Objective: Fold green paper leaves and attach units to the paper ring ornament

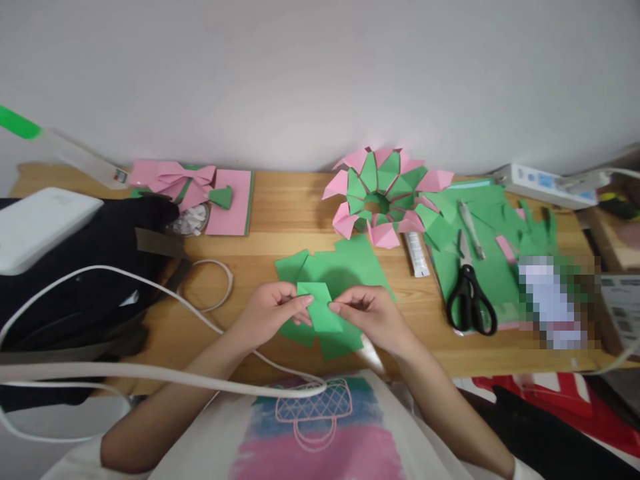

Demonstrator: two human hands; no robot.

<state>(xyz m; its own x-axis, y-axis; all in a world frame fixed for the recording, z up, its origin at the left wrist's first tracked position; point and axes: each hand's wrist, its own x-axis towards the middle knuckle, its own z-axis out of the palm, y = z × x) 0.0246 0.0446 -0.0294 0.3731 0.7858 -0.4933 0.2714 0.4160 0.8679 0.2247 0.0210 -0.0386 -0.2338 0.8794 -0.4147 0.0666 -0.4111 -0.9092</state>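
A small folded piece of green paper (pixel 324 312) is held up between both hands, over the near middle of the table. My left hand (pixel 281 308) pinches its left side, thumb on top. At its right edge, my right hand (pixel 371 313) grips it between thumb and fingertips. Beneath and behind the hands, several loose green paper pieces (pixel 357 263) overlap on the wood. Farther back stands a ring of folded pink and green paper (pixel 385 190), shaped like an open flower.
Black-handled scissors (pixel 470 300), a cutter (pixel 471 230) and green sheets (pixel 445 193) lie at right, beside a white tube (pixel 417 255). At left are pink paper (pixel 235 220), a black bag (pixel 85 267) and a white cable (pixel 165 280) looping toward my lap.
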